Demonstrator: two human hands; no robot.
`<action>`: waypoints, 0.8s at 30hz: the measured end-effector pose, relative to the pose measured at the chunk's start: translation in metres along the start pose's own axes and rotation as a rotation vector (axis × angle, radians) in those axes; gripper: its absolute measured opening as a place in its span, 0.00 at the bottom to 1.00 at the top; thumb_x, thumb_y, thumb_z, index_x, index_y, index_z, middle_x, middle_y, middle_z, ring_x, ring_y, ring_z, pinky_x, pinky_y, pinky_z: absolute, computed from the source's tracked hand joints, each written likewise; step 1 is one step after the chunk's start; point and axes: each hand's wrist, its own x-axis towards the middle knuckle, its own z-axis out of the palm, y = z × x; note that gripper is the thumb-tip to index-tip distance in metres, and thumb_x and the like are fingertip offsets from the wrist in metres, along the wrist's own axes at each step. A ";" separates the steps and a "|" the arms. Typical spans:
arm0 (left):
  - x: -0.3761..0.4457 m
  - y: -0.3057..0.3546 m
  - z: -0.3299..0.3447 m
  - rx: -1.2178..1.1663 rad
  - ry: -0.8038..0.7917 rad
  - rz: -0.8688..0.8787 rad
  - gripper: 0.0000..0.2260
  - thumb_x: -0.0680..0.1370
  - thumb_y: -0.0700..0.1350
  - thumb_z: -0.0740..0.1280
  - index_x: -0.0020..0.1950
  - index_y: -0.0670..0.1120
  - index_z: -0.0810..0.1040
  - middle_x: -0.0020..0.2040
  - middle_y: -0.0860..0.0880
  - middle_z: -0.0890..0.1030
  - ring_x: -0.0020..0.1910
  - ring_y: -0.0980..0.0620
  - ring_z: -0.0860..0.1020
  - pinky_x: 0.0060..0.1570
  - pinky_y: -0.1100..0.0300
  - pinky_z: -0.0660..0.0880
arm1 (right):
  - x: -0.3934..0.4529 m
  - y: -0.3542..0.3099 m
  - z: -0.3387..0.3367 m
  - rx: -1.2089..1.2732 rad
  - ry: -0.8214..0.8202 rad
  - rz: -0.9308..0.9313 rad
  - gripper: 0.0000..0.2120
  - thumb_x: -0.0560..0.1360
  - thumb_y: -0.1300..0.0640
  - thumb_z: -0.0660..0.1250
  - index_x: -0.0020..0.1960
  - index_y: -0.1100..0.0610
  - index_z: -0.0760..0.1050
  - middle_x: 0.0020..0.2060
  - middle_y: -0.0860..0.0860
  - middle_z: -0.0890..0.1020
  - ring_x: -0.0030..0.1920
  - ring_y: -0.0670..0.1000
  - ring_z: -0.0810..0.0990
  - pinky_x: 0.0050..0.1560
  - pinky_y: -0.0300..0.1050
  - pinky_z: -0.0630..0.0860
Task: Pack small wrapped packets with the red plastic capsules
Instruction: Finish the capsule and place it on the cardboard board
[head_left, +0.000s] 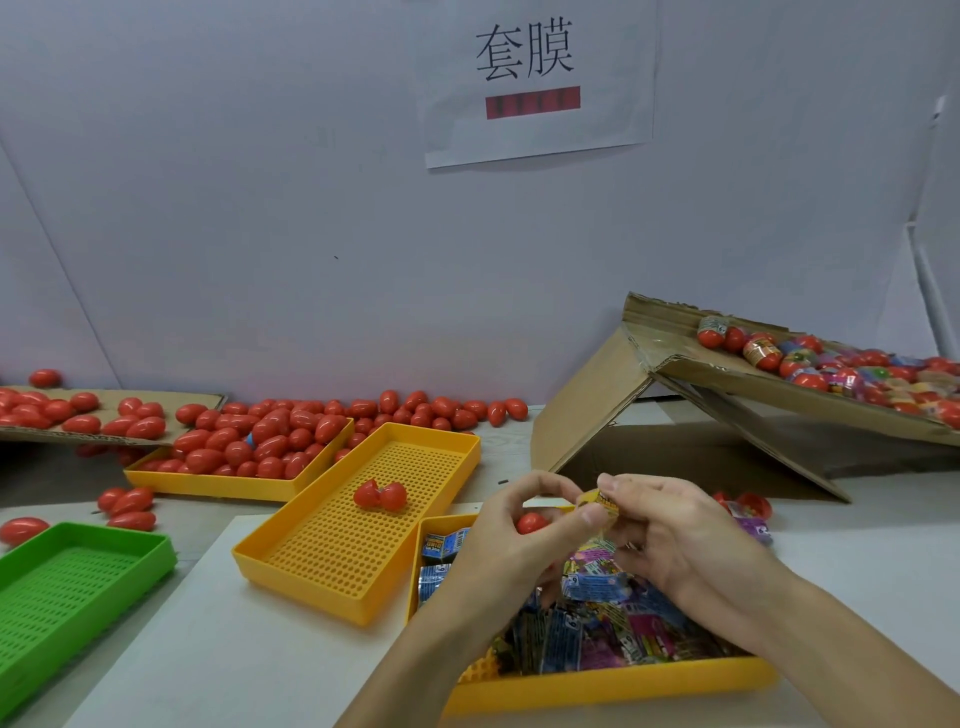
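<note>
My left hand (511, 525) curls around a red capsule piece (531, 522), which shows between its fingers. My right hand (660, 525) pinches a small yellow wrapped packet (602, 500) right beside that capsule. Both hands hover above a yellow tray (613, 683) filled with several colourful wrapped packets (597, 587). An opened red capsule (380, 494) lies in the perforated yellow tray (311, 566) at centre. Another yellow tray (218, 483) at the back left is heaped with closed red capsules (260, 441).
A green perforated tray (67, 587) sits at the front left. Loose red capsules (441, 408) line the wall and lie on flat cardboard (104, 395) at left. A tilted cardboard box (623, 395) at right holds wrapped capsules (831, 366). A paper sign (535, 78) hangs on the wall.
</note>
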 end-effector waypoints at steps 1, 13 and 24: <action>0.000 -0.001 0.000 0.022 0.013 0.006 0.17 0.74 0.53 0.75 0.55 0.45 0.76 0.29 0.53 0.69 0.26 0.55 0.67 0.28 0.58 0.70 | 0.000 0.000 0.001 0.005 0.012 -0.008 0.12 0.70 0.49 0.72 0.42 0.59 0.83 0.42 0.59 0.74 0.41 0.52 0.71 0.41 0.46 0.68; 0.001 -0.002 0.001 0.143 0.153 0.003 0.06 0.80 0.47 0.69 0.51 0.45 0.78 0.26 0.54 0.71 0.25 0.58 0.68 0.28 0.61 0.69 | 0.001 0.003 0.000 0.029 -0.040 -0.023 0.15 0.70 0.49 0.69 0.44 0.60 0.84 0.37 0.54 0.78 0.35 0.46 0.74 0.37 0.41 0.70; 0.004 -0.005 0.005 0.280 0.285 0.080 0.05 0.79 0.44 0.69 0.43 0.49 0.79 0.29 0.52 0.74 0.25 0.59 0.69 0.27 0.65 0.68 | 0.002 0.009 0.006 -0.133 0.124 -0.198 0.13 0.73 0.50 0.68 0.44 0.59 0.84 0.37 0.59 0.77 0.38 0.52 0.72 0.36 0.44 0.68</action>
